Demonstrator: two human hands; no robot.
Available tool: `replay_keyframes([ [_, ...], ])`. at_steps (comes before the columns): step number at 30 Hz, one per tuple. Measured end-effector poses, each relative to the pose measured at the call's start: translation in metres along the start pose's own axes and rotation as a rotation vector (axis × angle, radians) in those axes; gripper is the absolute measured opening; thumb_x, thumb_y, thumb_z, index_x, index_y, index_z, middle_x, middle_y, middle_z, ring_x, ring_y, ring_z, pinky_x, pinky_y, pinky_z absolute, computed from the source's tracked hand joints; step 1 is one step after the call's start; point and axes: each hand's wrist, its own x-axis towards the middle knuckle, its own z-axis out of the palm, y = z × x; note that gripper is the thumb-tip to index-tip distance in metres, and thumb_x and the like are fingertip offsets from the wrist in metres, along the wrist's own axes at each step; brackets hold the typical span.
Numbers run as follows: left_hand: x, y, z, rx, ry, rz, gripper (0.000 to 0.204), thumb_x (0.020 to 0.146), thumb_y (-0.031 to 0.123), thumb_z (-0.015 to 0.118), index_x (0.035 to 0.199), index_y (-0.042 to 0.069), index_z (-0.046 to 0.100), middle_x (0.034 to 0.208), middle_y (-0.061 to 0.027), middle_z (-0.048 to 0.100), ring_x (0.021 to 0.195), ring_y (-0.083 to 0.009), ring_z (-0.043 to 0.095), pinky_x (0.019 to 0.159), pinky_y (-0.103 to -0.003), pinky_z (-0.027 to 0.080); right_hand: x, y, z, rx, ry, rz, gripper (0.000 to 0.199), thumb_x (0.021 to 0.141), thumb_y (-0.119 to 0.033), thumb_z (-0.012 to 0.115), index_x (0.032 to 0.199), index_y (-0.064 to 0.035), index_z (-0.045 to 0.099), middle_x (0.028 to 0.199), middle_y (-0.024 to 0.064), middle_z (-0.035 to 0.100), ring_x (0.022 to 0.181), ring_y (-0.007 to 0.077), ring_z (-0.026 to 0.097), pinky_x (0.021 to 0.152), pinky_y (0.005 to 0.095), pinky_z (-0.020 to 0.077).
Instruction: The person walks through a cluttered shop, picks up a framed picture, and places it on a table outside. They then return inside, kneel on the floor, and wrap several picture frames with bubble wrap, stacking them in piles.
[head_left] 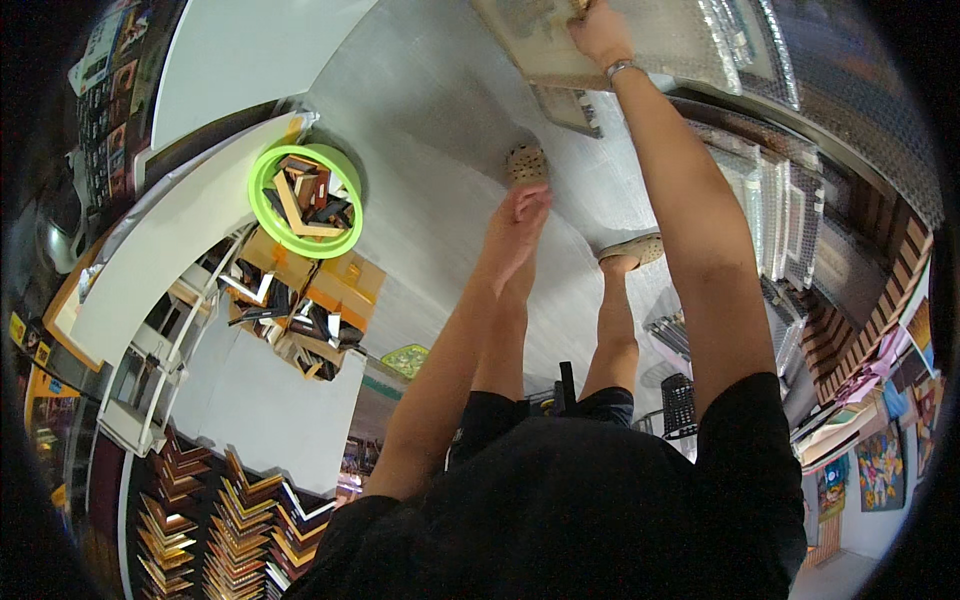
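Observation:
My right hand (603, 38), with a metal bracelet at its wrist, reaches far forward. Its fingers are closed at the upper edge of a large flat pale panel (545, 55), where a small golden-brown bit shows by the fingertips. The panel looks like a framed piece and is cut off by the top of the view. My left hand (522, 215) hangs low in front of my leg, holding nothing that I can see, its fingers loosely bent. Several flat pieces in bubble wrap (745, 45) stand beside the panel on the right.
A lime-green tub (350, 232) full of frame offcuts stands on the left by cardboard boxes (345, 285) of more pieces. Frame corner samples (240, 525) hang at lower left. Wrapped panels (780, 205) lean along the right. My clogs (640, 250) rest on the grey floor (410, 130).

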Motion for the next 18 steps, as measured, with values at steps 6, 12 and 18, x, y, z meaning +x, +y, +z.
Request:
replay_keyframes([
  [6,-0.029,-0.010,-0.011,0.025,0.002,-0.088,0.035,0.096,0.031,0.051,0.119,0.003,0.052,0.111,-0.0105,0.061,0.103,-0.0190,0.059,0.089,-0.033,0.045,0.014,0.018,0.024,-0.002,0.088,-0.035,0.044,0.078,-0.010,0.055,0.119,-0.0021,0.045,0.091,0.0281,0.062,0.087,0.0429,0.061,0.077,0.0520,0.0475],
  [12,-0.077,-0.106,-0.102,0.170,0.145,-0.352,0.032,0.094,0.030,0.054,0.114,0.005,0.055,0.110,-0.0088,0.062,0.099,-0.0185,0.060,0.082,-0.031,0.046,-0.043,0.025,0.017,-0.108,0.472,-0.355,0.050,0.078,-0.015,0.061,0.123,-0.0032,0.043,0.101,0.0259,0.058,0.096,0.0409,0.055,0.082,0.0500,0.0445],
  [18,-0.104,-0.111,-0.147,0.341,0.212,-0.527,0.037,0.093,0.037,0.053,0.116,0.008,0.054,0.110,-0.0081,0.063,0.097,-0.0182,0.061,0.079,-0.034,0.045,-0.200,0.110,-0.031,0.065,0.266,-0.118,0.055,0.077,-0.012,0.067,0.125,-0.0002,0.043,0.121,0.0196,0.049,0.115,0.0381,0.044,0.099,0.0449,0.0349],
])
